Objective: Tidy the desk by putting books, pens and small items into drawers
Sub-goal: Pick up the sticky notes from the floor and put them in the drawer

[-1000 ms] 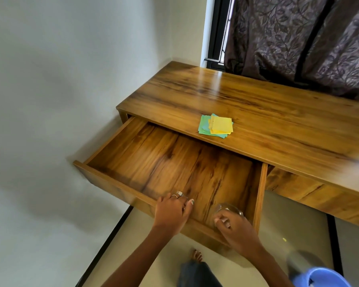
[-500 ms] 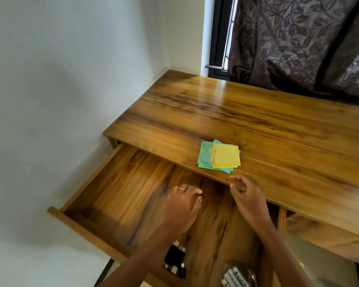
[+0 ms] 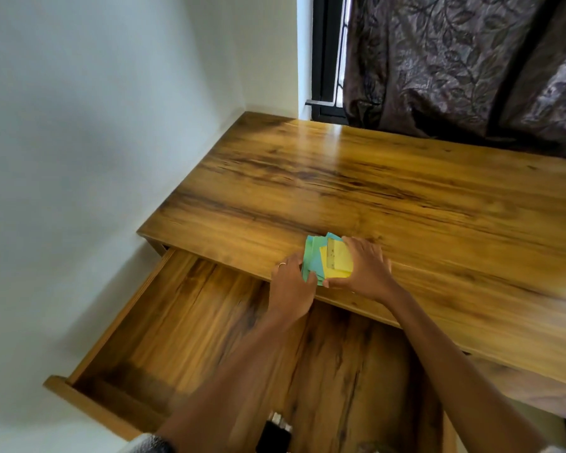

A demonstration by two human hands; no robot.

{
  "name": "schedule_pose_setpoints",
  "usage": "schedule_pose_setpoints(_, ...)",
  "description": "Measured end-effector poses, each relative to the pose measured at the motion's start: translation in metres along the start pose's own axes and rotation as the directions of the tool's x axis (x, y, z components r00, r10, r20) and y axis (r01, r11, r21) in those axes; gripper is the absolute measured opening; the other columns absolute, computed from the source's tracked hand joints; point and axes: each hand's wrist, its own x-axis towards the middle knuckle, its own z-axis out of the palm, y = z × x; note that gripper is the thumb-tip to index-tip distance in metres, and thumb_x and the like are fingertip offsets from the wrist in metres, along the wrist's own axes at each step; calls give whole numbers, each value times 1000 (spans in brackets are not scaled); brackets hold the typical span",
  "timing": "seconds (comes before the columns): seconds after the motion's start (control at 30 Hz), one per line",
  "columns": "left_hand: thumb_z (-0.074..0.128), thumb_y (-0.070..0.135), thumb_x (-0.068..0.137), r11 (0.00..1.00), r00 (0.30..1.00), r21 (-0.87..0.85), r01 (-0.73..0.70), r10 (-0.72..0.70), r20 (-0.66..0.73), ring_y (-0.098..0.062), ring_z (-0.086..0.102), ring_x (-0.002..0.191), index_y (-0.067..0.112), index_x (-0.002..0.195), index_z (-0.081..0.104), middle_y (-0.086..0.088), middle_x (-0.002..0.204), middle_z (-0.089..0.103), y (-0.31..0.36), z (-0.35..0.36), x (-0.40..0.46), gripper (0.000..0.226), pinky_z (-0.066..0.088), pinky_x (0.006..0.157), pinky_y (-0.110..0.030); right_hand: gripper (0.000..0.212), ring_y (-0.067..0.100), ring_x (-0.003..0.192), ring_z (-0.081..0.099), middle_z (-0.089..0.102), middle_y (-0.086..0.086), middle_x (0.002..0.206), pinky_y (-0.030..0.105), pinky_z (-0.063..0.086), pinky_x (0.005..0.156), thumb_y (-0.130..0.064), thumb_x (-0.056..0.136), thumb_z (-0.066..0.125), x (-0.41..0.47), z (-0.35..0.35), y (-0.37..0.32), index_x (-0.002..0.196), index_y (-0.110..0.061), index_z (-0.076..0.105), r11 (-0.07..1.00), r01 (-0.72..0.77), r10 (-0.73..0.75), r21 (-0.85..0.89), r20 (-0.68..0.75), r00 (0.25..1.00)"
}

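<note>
A small stack of green and yellow sticky notes (image 3: 332, 259) lies at the front edge of the wooden desk (image 3: 389, 197). My left hand (image 3: 291, 286) grips the stack's left side, and my right hand (image 3: 366, 269) grips its right side with the thumb under the near edge. Below them the wide drawer (image 3: 164, 338) stands pulled out. A dark small item (image 3: 273, 434) lies in the drawer near its front, partly hidden by my left forearm.
A white wall runs close along the desk's left side. A dark patterned curtain (image 3: 455, 60) hangs behind the desk beside a window frame. The right part of the drawer is hidden by my arms.
Both hands rose from the drawer's front to the desk edge and took hold of the sticky notes. The view moved closer to the desk.
</note>
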Motion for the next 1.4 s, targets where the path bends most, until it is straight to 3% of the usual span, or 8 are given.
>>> schedule_pose_setpoints(0.13,59,24,88,981,989,-138,139,-131,62,-18,58,105,13,126,49,-6,119,60,11,-5,20,40,52,86,-36,100,22,128,26,32,-1,142,38,29,98,-63,62,73,-3,5,0,142,-24,27,999,-30,27,-20,-98,995)
schedule_pose_setpoints(0.37,62,25,85,974,960,-116,197,-167,225,-17,62,74,11,91,69,-4,82,67,15,-12,38,16,44,64,-31,102,23,138,12,8,-3,156,43,21,108,-74,69,55,-23,17,1,148,-27,11,996,-86,87,14,-89,992)
schedule_pose_setpoints(0.5,63,26,87,966,957,-156,207,-167,236,-14,64,80,14,99,66,0,90,67,14,-15,39,18,50,66,-28,102,22,138,14,10,-4,156,43,23,107,-84,63,33,-34,21,6,147,-31,12,990,-128,118,-63,-146,982)
schedule_pose_setpoints(0.77,51,20,94,926,941,-259,274,-203,272,-12,54,86,11,117,52,-1,101,56,3,-30,44,25,47,69,-27,101,24,141,7,10,0,156,49,15,110,-84,64,27,-52,21,16,147,-30,10,963,-256,237,-81,-192,952)
schedule_pose_setpoints(1.1,44,19,98,847,970,-482,227,-153,188,-11,55,88,13,119,45,-4,105,56,-24,-51,42,22,46,64,-21,99,27,143,-11,-9,2,157,51,0,114,-68,75,55,-56,11,-9,148,-25,4,938,-343,331,-50,-167,929)
schedule_pose_setpoints(1.23,43,17,98,807,985,-576,128,-35,170,-11,58,92,17,117,45,-6,111,60,-30,-57,39,19,48,68,-20,84,21,144,8,8,0,157,43,16,114,-48,86,57,-49,11,-51,149,-22,8,963,-153,192,222,-167,967)
schedule_pose_setpoints(1.3,42,15,99,784,987,-616,75,29,158,-13,58,94,17,116,45,-7,110,60,-32,-56,36,18,49,72,-22,76,18,126,40,29,-2,147,28,44,94,-33,90,57,-43,10,-74,148,-20,10,819,-152,249,554,-104,963)
schedule_pose_setpoints(1.4,38,9,99,785,987,-620,-12,110,120,-10,56,89,17,114,44,-3,104,58,-32,-56,35,18,47,73,-22,64,8,93,51,45,2,134,15,45,60,-12,92,53,-30,9,-91,146,-21,21,534,-153,425,832,-108,899)
